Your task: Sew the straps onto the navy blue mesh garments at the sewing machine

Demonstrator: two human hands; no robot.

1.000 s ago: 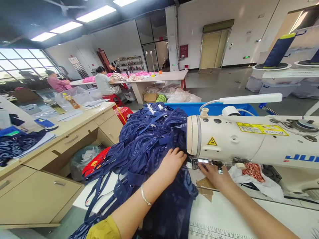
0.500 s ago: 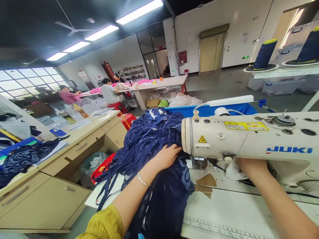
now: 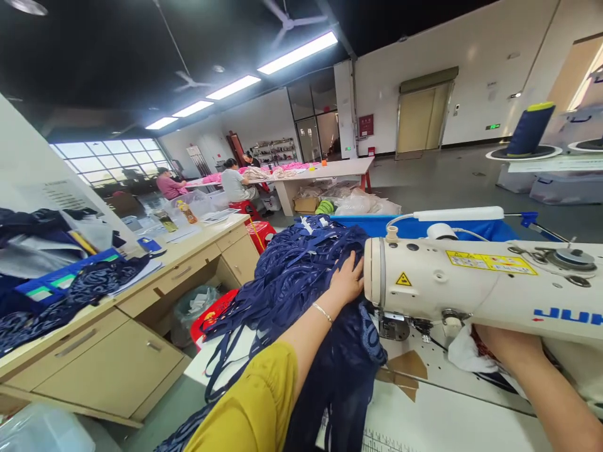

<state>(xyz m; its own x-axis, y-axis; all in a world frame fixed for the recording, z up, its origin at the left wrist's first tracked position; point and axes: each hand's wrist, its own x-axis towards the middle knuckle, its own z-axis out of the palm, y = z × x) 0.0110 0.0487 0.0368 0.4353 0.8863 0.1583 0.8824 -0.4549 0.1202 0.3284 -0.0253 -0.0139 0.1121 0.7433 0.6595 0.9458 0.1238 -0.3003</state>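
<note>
Many navy garments (image 3: 296,270) lie heaped left of the sewing machine (image 3: 417,285), work apparently midway (finished and remaining pieces look alike). Their long axis runs toward you, straps pointing lower left; your left grip (image 3: 347,280) lies on them, clasp unclear, and your right grip (image 3: 506,342), fingers hidden, shows no telling closure.

Left of the sewing machine (image 3: 419,276), navy garments (image 3: 296,270) block passage; the tabletop (image 3: 452,408) in front lies open.
</note>
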